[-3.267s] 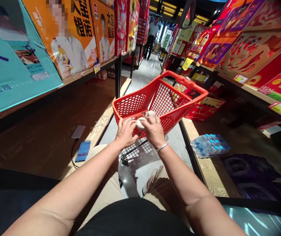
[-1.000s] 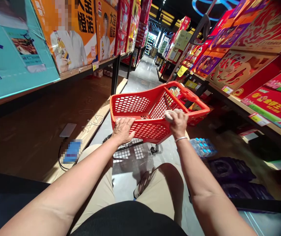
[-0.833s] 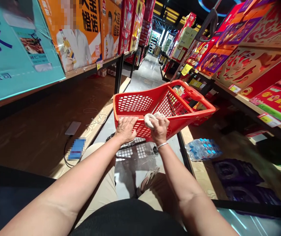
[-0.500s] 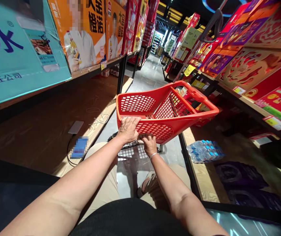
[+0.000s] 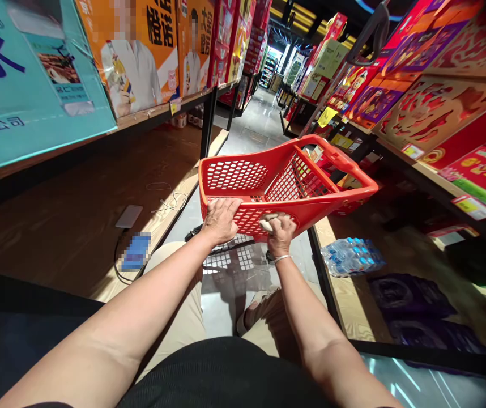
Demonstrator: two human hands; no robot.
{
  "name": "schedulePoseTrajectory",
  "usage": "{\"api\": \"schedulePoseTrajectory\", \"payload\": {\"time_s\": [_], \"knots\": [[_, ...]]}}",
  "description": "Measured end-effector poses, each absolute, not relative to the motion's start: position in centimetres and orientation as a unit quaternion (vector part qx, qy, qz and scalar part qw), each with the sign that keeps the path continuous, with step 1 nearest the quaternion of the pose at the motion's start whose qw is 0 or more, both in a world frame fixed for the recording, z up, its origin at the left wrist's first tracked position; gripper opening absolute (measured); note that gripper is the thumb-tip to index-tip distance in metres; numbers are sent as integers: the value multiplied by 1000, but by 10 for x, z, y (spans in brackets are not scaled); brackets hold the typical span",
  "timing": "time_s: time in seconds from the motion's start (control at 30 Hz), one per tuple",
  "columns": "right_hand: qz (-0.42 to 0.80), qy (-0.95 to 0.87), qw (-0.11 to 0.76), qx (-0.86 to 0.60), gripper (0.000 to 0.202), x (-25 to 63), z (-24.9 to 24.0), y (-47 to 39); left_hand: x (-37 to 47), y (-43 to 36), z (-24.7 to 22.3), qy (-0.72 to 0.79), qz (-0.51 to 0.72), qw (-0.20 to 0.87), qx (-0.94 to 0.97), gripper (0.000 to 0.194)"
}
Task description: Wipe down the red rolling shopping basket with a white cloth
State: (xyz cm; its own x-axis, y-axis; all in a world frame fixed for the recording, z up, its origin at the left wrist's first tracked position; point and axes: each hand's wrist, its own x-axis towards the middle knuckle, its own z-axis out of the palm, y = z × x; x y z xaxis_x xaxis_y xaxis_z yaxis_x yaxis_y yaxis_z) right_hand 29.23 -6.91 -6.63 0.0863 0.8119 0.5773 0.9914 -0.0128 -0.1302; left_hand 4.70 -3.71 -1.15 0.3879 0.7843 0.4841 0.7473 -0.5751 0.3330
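A red plastic shopping cart point(image 5: 323, 205) with lattice walls stands across the aisle in front of me. My left hand point(image 5: 221, 220) is closed over the cart's near top rim, towards its left end. Against the outside of the near lattice wall, my right hand point(image 5: 281, 231) has its fingers curled round a pale, crumpled cloth point(image 5: 267, 224). The cloth is partly hidden by the fingers. A bracelet circles my right wrist.
At left, a white power bank point(image 5: 128, 216), a blue phone-like item point(image 5: 136, 252) and a cable lie on the low wooden shelf. Packed water bottles point(image 5: 352, 256) sit on the right lower shelf. Boxes line both sides; a glossy floor runs ahead.
My right hand has moved right along the cart's near wall with the cloth, which now shows more. My left hand stays on the rim. The view has shifted slightly.
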Motion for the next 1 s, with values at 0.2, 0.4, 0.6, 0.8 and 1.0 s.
{"api": "schedulePoseTrajectory", "payload": {"time_s": [0.2, 0.4, 0.6, 0.8, 1.0], "knots": [[-53, -672, 214, -707, 34, 259, -133, -97, 44, -36, -10, 463, 299, 40, 834, 70], [-149, -598, 386, -687, 21, 304, -59, -68, 42, -36, -6, 468, 286, 32, 836, 68], [-270, -496, 522, -639, 14, 340, -19, -52, 45, -36, -7, 470, 303, 24, 829, 63], [-161, -653, 366, -643, 27, 308, -54, -75, 40, -30, -9, 459, 301, 24, 835, 66], [-275, -682, 346, -582, 23, 314, 26, -74, 38, -33, -2, 465, 298, 33, 833, 60]]}}
